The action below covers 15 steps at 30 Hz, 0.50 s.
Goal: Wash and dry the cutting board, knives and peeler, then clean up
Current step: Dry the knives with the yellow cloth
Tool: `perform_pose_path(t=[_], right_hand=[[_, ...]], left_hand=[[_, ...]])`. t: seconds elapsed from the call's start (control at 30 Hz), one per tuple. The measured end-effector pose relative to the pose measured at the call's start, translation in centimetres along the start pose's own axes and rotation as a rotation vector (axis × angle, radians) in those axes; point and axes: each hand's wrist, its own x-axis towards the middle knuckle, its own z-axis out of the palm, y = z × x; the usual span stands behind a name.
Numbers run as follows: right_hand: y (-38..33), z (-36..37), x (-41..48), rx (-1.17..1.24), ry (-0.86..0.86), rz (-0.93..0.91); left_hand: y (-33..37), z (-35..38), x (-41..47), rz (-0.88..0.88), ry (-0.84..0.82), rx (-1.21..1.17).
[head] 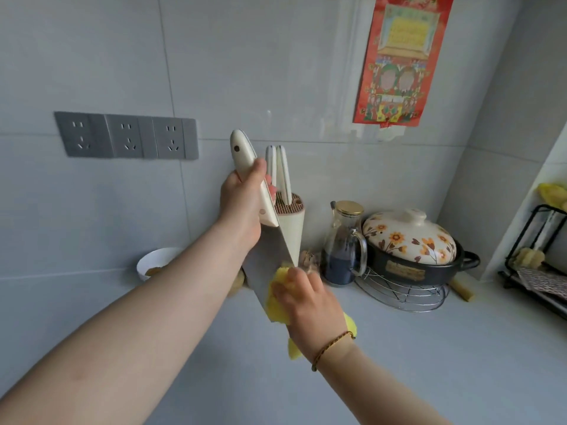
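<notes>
My left hand (242, 207) grips the cream handle of a wide-bladed knife (264, 265), blade pointing down over the counter. Against the lower part of that blade my right hand (306, 299) holds a yellow cloth (276, 308), fingers curled round it. Just behind the knife stands a cream knife block (291, 231) with two cream-handled knives (279, 170) in its slots. I see no cutting board or peeler in view.
A glass jar with a gold lid (343, 243) and a floral-lidded black pot (411, 250) on a wire trivet stand to the right. A white bowl (153, 262) sits by the wall at left. A black rack (540, 259) stands at the far right. Wall sockets (125, 134) hang above.
</notes>
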Motion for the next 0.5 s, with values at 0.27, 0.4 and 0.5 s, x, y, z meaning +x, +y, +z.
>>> perform_pose_path(t=[0.27,0.4,0.5], right_hand=[[2.5,2.7,-1.5,0.262,0.036,0.191],[4.1,4.0,-1.5,0.354,0.103,0.259],[3.9,5.3,-1.4,0.43,0.094,0.295]], left_hand=[[4.4,1.7,4.5,0.014,0.193,-0.06],[7.2,2.5,6.0,0.101,0.172,0.04],[9.2,2.9,7.1,0.121,0.138,0.095]])
